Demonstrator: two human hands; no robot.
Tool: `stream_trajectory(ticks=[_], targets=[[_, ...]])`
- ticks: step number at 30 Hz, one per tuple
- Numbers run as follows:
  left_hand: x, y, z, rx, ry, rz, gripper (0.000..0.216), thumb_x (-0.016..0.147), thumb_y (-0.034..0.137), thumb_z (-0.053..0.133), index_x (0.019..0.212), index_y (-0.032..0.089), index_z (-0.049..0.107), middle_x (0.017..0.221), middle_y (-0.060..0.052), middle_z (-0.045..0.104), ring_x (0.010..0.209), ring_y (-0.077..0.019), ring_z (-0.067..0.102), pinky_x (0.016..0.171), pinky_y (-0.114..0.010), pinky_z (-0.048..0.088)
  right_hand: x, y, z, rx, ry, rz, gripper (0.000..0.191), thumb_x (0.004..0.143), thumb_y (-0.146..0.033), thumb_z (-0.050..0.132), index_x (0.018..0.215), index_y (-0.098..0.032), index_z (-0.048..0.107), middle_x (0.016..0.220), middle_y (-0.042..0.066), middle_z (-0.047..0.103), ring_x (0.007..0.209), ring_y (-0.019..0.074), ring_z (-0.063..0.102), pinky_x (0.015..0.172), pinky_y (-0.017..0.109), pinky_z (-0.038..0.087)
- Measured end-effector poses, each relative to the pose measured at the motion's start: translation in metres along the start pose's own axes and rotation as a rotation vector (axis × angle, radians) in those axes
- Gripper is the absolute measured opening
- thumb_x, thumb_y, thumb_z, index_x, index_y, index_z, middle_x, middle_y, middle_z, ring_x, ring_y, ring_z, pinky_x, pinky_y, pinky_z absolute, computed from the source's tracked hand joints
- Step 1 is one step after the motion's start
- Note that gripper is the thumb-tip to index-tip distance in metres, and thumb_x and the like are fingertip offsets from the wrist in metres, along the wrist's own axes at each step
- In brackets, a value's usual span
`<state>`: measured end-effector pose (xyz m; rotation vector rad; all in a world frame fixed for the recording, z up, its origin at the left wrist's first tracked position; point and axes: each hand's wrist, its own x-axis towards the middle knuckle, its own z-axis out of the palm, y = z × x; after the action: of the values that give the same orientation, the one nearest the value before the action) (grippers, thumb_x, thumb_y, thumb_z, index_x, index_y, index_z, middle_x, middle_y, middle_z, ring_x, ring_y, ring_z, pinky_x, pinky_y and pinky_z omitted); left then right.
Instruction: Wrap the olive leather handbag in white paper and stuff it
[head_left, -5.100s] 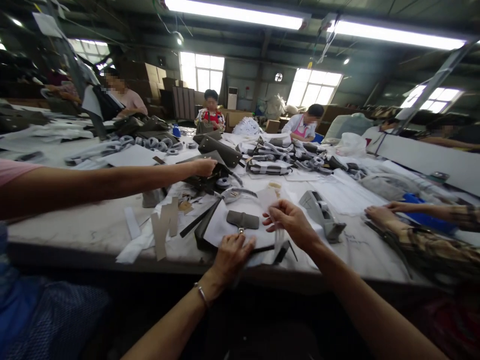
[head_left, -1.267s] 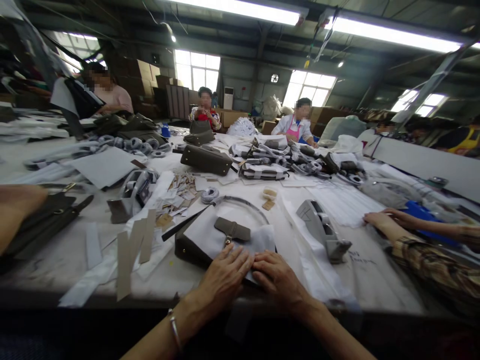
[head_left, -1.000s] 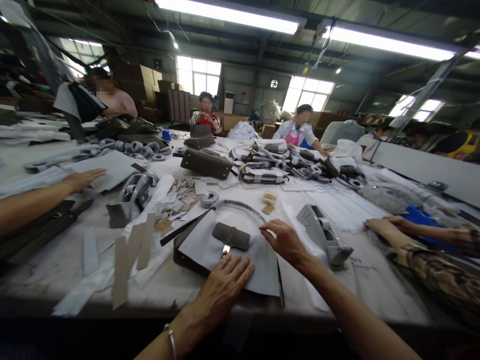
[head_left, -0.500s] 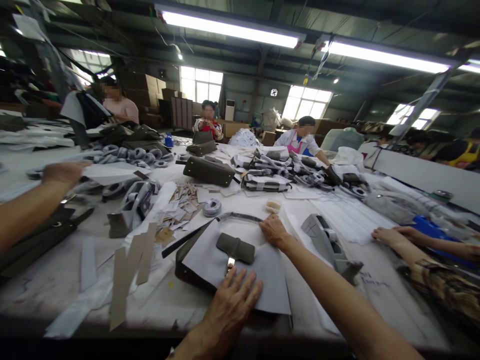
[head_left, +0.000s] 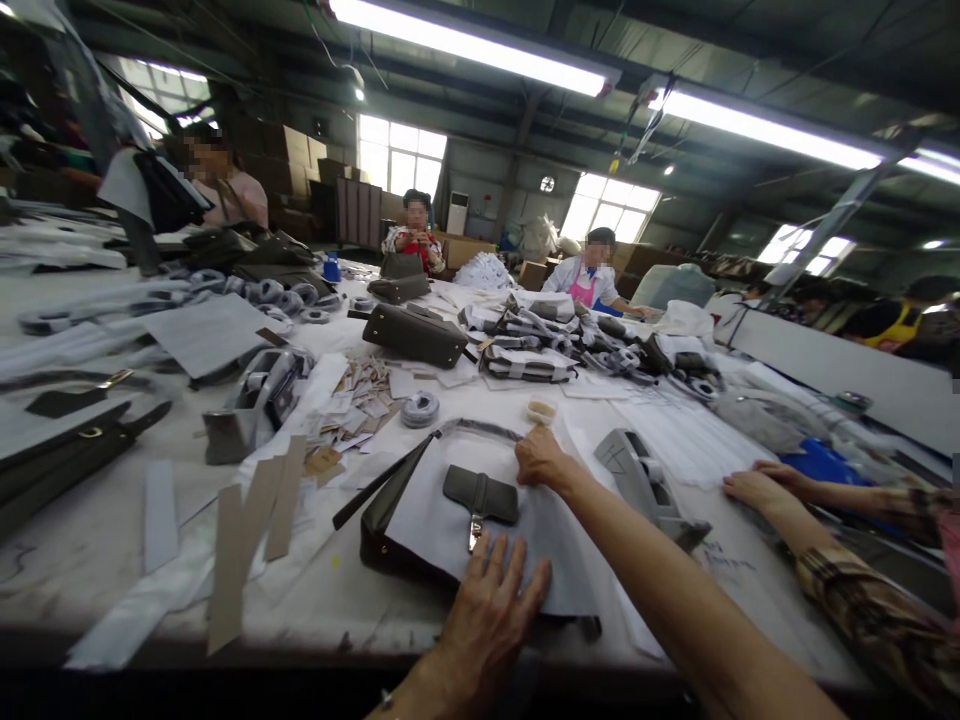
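A dark olive handbag (head_left: 379,520) lies in front of me with a white paper sheet (head_left: 427,500) over its front. Its flap tab (head_left: 480,493) with a metal clasp (head_left: 475,533) rests on top of the paper. My left hand (head_left: 495,595) is laid flat on the sheet below the clasp, fingers spread. Closed at the far side of the bag, my right hand (head_left: 541,455) grips the right end of the wrapped handle (head_left: 480,428). Its fingertips are partly hidden. A loose strap (head_left: 382,480) sticks out from the bag's left side.
A grey tape dispenser (head_left: 645,485) stands to the right, another (head_left: 259,400) to the left. Card strips (head_left: 255,530) and paper scraps (head_left: 360,400) lie at left. A co-worker's hands (head_left: 757,490) rest on the table at right. Bags (head_left: 416,335) and wrapped handles (head_left: 532,340) are heaped behind.
The co-worker's arm at the left has gone from view, and a white sheet now lies there. The view has shifted slightly. Both my hands keep their places on the bag.
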<state>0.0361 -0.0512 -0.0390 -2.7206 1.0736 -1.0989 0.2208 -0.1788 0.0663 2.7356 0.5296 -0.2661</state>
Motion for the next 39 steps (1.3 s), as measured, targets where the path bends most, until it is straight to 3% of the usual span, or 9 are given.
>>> stream_trajectory(ticks=[7,12,16,18,23,27,30,34,39], targets=[[-0.001,-0.001,0.003,0.005,-0.016,0.012,0.047,0.098,0.024,0.041,0.145,0.02,0.04,0.131,-0.014,0.059,0.117,-0.0326,0.056,0.103,-0.054,0.034,-0.009,-0.002,0.011,0.144,0.231,0.135,0.025,0.081,-0.013,0.052,0.09,-0.006,0.075,0.099,0.026,0.07,0.101,0.0329,0.064,0.091,0.042,0.042],[-0.003,-0.003,0.003,0.015,0.023,0.027,0.047,0.099,0.028,0.041,0.146,0.021,0.039,0.133,-0.012,0.058,0.117,-0.0318,0.055,0.103,-0.051,0.036,-0.03,0.014,-0.004,0.341,0.428,0.151,0.034,0.094,-0.026,0.039,0.098,-0.017,0.071,0.1,0.01,0.073,0.095,0.0217,0.064,0.087,0.032,0.044],[-0.003,-0.004,0.003,-0.001,0.026,0.009,0.047,0.099,0.028,0.04,0.145,0.022,0.039,0.132,-0.011,0.058,0.116,-0.0314,0.056,0.102,-0.052,0.036,-0.069,0.021,-0.012,0.789,0.539,-0.002,0.028,0.091,-0.038,0.047,0.082,-0.019,0.066,0.073,0.0,0.067,0.068,0.015,0.061,0.061,0.024,0.044],[-0.003,-0.004,0.002,-0.012,0.023,0.003,0.046,0.099,0.026,0.04,0.145,0.023,0.04,0.132,-0.011,0.059,0.116,-0.0311,0.056,0.102,-0.052,0.036,-0.094,0.019,-0.004,0.996,0.535,-0.072,0.026,0.087,-0.039,0.055,0.073,-0.019,0.063,0.064,-0.002,0.063,0.062,0.0143,0.058,0.058,0.024,0.042],[-0.003,-0.001,0.001,-0.087,0.011,-0.018,0.043,0.099,0.021,0.04,0.142,0.021,0.043,0.132,-0.012,0.058,0.117,-0.0294,0.055,0.105,-0.054,0.035,-0.145,0.0,0.049,0.952,0.557,-0.163,0.014,0.087,-0.031,0.058,0.083,-0.023,0.069,0.087,0.001,0.073,0.087,0.0205,0.068,0.083,0.033,0.05],[-0.004,0.002,0.003,-0.176,0.121,-0.088,0.037,0.1,0.015,0.031,0.129,0.016,0.055,0.123,-0.011,0.063,0.118,-0.0245,0.056,0.11,-0.052,0.034,-0.158,-0.019,0.085,0.878,0.706,-0.221,0.012,0.09,-0.025,0.055,0.087,-0.025,0.067,0.098,0.003,0.074,0.107,0.0232,0.066,0.106,0.044,0.041],[-0.002,0.002,-0.002,-0.225,0.129,-0.129,0.04,0.1,0.013,0.025,0.127,0.012,0.054,0.119,-0.012,0.065,0.118,-0.0209,0.057,0.111,-0.046,0.036,-0.163,-0.03,0.088,0.823,0.786,-0.235,0.014,0.092,-0.021,0.054,0.09,-0.026,0.066,0.094,0.001,0.074,0.102,0.021,0.068,0.109,0.046,0.039],[0.001,-0.001,-0.012,-0.219,0.094,-0.117,0.044,0.102,0.016,0.02,0.138,0.009,0.044,0.129,-0.015,0.06,0.123,-0.0201,0.054,0.11,-0.043,0.038,-0.172,-0.042,0.081,0.768,0.773,-0.285,0.019,0.092,-0.016,0.051,0.093,-0.026,0.067,0.094,0.0,0.074,0.093,0.0177,0.069,0.112,0.046,0.036],[0.002,-0.002,-0.015,-0.219,0.069,-0.098,0.043,0.102,0.019,0.023,0.14,0.011,0.043,0.134,-0.013,0.058,0.123,-0.0204,0.055,0.111,-0.042,0.036,-0.178,-0.049,0.084,0.922,0.768,-0.196,0.016,0.091,-0.021,0.054,0.092,-0.027,0.069,0.096,-0.001,0.075,0.094,0.0191,0.069,0.112,0.047,0.035]])
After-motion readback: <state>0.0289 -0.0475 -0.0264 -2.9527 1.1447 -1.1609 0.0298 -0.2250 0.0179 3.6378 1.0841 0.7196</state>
